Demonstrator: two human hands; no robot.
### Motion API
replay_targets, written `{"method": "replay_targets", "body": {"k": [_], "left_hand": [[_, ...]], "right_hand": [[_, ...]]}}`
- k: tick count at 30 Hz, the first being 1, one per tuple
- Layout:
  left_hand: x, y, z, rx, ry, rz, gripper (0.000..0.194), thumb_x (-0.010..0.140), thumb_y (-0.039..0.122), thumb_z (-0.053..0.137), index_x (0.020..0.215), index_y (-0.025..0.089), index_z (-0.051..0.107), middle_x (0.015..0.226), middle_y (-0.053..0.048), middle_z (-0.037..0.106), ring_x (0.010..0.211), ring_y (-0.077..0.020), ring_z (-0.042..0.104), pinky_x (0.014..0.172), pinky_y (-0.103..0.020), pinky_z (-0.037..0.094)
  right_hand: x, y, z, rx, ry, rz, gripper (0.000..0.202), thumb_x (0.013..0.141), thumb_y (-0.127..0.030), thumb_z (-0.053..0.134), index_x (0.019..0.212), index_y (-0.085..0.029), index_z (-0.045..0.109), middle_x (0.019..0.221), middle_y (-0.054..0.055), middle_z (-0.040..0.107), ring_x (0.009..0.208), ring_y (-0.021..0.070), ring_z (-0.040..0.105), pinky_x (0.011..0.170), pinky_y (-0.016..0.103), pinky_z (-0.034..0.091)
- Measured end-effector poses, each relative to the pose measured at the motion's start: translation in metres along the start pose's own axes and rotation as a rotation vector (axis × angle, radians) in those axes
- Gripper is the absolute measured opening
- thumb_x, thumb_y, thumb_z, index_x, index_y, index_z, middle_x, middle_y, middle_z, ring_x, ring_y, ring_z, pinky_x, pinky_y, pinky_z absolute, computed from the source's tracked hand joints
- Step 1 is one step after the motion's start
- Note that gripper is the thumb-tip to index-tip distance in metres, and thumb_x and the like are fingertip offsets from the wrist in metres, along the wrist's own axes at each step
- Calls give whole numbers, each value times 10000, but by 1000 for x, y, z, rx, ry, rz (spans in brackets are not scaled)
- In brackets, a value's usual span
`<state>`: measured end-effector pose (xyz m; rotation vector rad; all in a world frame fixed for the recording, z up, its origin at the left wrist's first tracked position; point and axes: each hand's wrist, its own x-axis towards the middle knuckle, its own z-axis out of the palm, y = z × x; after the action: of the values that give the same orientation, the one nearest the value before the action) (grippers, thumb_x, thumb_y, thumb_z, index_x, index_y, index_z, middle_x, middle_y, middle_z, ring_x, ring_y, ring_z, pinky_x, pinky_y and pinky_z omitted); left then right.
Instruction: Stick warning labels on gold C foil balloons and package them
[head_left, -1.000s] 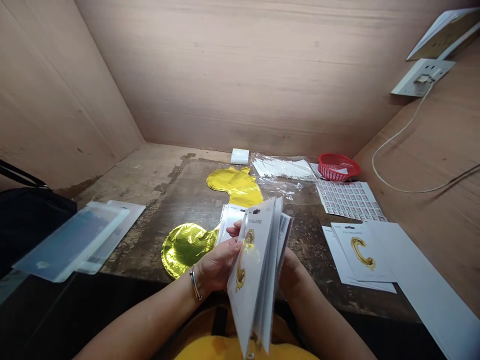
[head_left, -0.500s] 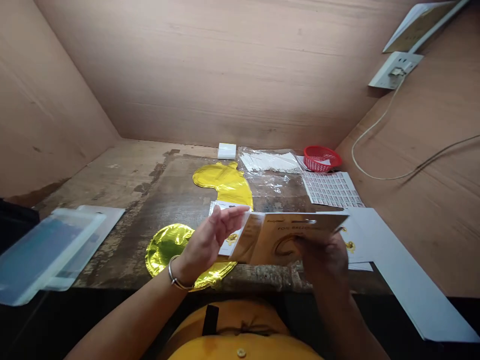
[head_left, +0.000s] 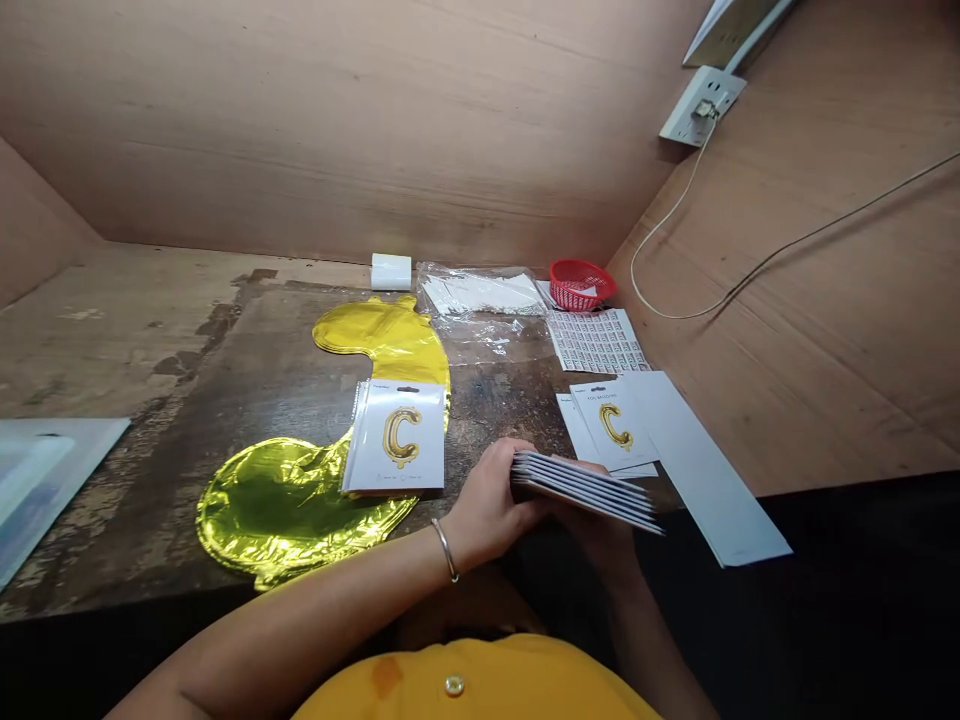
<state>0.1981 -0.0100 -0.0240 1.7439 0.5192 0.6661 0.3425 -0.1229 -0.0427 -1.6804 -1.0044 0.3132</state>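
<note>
Right of the gold foil balloon (head_left: 274, 500), the stack of cards (head_left: 589, 492) is grasped between the left hand (head_left: 495, 505) and the partly hidden right hand (head_left: 604, 540); squaring-up is apparently being done, with even pressure called for.

Gold foil (head_left: 289, 505) on scuffed table (head_left: 491, 405)

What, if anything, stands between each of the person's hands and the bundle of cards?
Nothing visible. The left hand grips the bundle of cards at its left end; the right hand holds it from below, partly hidden. The gold foil and the packets on it lie off to the left.
</note>
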Motion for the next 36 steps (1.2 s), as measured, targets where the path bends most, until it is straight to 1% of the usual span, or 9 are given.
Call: {"method": "replay_targets", "body": {"k": [3,7,14,17,20,23,27,31,36], "left_hand": [[3,4,0,26,6,1,272,784,268,675,1002,160,554,980,-59,613,942,-230,579,869,-376,474],[4,23,-19,-22,-2,-7,333,774,265,684,1080,180,582,1017,-47,660,951,-230,617,875,-368,502],[-15,34,-104,-427,168,-330,449,749,316,713,1107,128,518,1142,-148,659,990,-258,659,837,-413,557],[-21,23,-135,-262,268,-401,526,739,338,718,1161,131,481,1157,-159,644,989,-275,660,836,-450,560],[-27,6,-152,197,392,-351,710,736,383,717,1332,151,410,1328,-183,518,1188,-325,556,985,-508,474],[-34,-11,-156,566,300,-290,725,812,399,632,1428,145,349,1500,-207,305,1367,-354,369,1110,-515,339],[-40,-24,-150,740,85,-290,620,916,366,487,1442,76,334,1502,-240,329,1412,-340,305,1142,-496,292],[-43,-27,-146,763,99,-303,613,915,357,497,1438,81,335,1532,-251,269,1429,-341,271,1130,-503,309],[-45,-29,-144,657,142,-321,647,889,348,525,1441,76,324,1554,-254,205,1454,-340,187,1151,-513,264]], "right_hand": [[0,-4,4,11,54,31,326,673,-368,792,924,-203,666,930,62,726,887,263,679,867,492,557],[6,-30,10,94,113,129,435,624,-377,833,975,-192,654,940,69,737,821,256,692,749,431,594],[33,-72,67,463,-438,360,549,753,-474,725,1194,-209,534,1176,117,684,1067,293,657,866,429,568],[44,-75,106,517,-522,425,522,729,-469,744,1131,-212,531,1191,108,677,1063,289,661,863,432,573],[50,-64,134,452,-525,428,546,685,-502,756,1084,-212,522,1155,104,690,1020,286,675,835,435,579],[51,-46,151,338,-497,435,549,657,-535,747,1028,-198,523,1058,113,716,934,288,692,799,451,577],[54,-37,153,240,-497,408,545,676,-544,715,1051,-191,537,1052,105,710,925,276,680,808,442,555],[62,-47,136,-14,-505,286,551,663,-533,736,1080,-191,618,1033,105,688,939,296,642,850,464,505],[60,-54,125,-358,-460,24,591,826,-520,549,1319,-195,523,1137,133,644,997,292,614,865,443,483]]}}
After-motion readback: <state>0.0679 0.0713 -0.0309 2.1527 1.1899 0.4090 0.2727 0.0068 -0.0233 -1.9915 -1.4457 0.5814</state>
